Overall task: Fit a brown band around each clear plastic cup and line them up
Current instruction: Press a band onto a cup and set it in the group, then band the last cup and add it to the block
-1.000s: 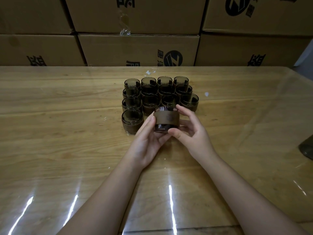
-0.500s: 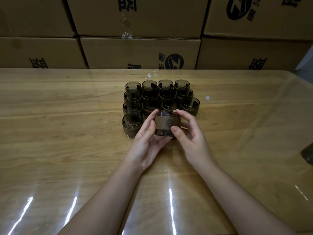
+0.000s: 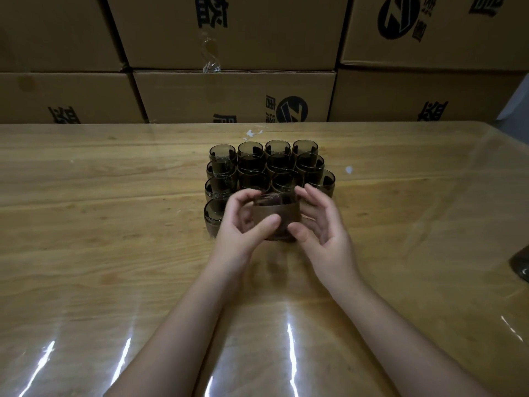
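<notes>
A clear cup with a brown band [image 3: 282, 217] stands low at the table, in front of the block of banded cups [image 3: 266, 167] and right of its front-left cup [image 3: 213, 216]. My left hand [image 3: 243, 224] grips the cup from the left, thumb on the band and fingers curled over the rim. On the cup's other side is my right hand [image 3: 323, 227], its thumb low on the front and its index finger curved behind the rim. The remaining right fingers are spread loosely. The hands hide part of the cup.
The wooden table [image 3: 114, 239] has a glossy transparent cover. Stacked cardboard boxes [image 3: 229, 96] form a wall behind the far edge. A dark object [image 3: 521, 265] shows at the right border. White specks [image 3: 348, 169] lie near the cups.
The banded cup has moved slightly forward and down toward the row beside the front-left cup. My left fingers have come over its rim, and my right fingers have spread.
</notes>
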